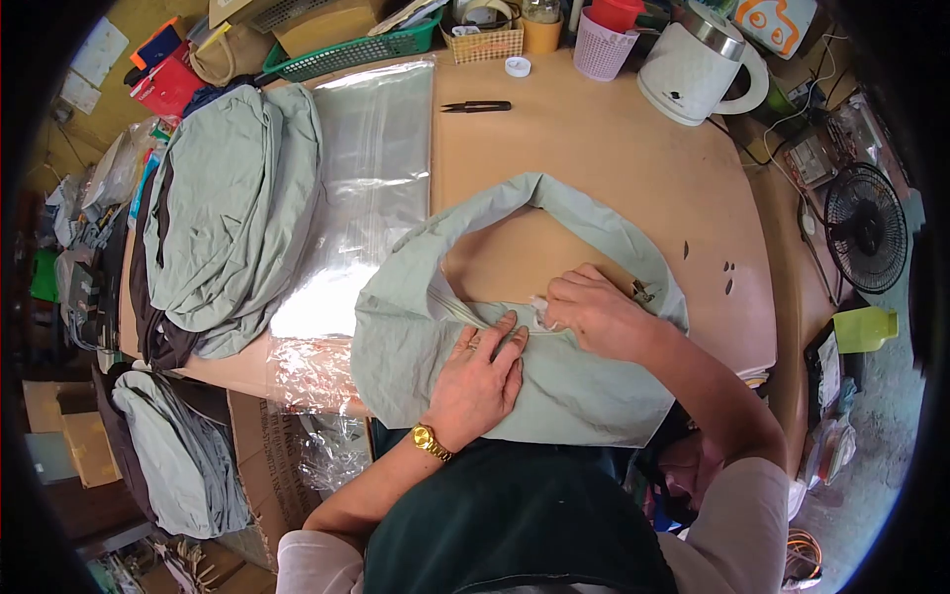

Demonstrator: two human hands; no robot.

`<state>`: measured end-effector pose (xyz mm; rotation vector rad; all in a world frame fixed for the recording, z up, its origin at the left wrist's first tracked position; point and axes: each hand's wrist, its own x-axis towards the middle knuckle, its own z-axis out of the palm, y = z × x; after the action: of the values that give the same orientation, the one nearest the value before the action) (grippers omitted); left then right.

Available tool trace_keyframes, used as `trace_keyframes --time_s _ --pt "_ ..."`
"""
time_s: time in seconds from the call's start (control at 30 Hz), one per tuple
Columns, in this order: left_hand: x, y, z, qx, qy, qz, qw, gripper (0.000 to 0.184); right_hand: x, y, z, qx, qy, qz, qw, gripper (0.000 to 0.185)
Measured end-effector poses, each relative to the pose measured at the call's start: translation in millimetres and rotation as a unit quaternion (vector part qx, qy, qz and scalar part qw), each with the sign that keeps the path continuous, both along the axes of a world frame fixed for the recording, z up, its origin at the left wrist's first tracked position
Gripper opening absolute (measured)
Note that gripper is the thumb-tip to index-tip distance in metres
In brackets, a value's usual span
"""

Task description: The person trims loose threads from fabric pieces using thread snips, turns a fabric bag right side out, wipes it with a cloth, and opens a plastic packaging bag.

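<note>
A pale grey-green fabric bag [594,386] lies before me on the table, its wide strap [534,190] looping away from me. My left hand [480,376] rests on the bag near its top edge, fingers stretched out over the cloth. Just to the right, my right hand [594,312] is closed, its knuckles over the same edge. A small whitish piece [539,313] shows at its fingertips; what it is cannot be made out. Near the strap's right side sits a small metal clasp [643,291].
Similar folded fabric pieces [223,218] are stacked at left beside clear plastic sleeves [371,148]. Black thread snips [476,106] lie at the back, near a white kettle [691,69] and a pink cup [602,49]. A black fan [866,228] stands at far right.
</note>
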<state>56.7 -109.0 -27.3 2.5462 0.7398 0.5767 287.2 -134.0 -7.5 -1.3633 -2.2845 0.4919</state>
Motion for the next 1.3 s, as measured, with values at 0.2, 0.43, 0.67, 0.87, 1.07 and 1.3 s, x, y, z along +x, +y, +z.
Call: trace_keyframes --time_s 0.2,0.43,0.67,0.87,1.07,1.3 --pt "-1.3 -2.0 -2.4 -0.019 0.054 0.005 0.998 0.035 -17.4 10.0 -3.5 0.023 -0.013 0.000 1.000 0.017" --pt "-2.2 -0.2 -2.5 -0.012 0.013 -0.006 1.000 0.041 8.4 -3.0 11.1 0.002 -0.059 -0.030 0.998 0.013" --pt "-4.0 1.2 -1.6 -0.025 -0.016 -0.025 0.999 0.049 -35.4 77.2 -2.7 0.129 0.249 -0.148 0.948 0.016" --pt "-2.2 40.8 31.2 0.114 -0.229 0.218 0.942 0.063 -37.2 78.4 22.6 0.091 0.257 -0.189 0.943 0.014" --pt "5.7 81.3 27.0 0.047 -0.264 0.234 0.934 0.052 -50.5 58.9 86.7 0.131 0.237 -0.190 0.944 0.012" --pt "-11.1 31.3 5.8 -0.304 -0.268 0.105 0.908 0.051 -38.9 103.9 27.8 0.085 0.191 -0.261 0.942 0.010"
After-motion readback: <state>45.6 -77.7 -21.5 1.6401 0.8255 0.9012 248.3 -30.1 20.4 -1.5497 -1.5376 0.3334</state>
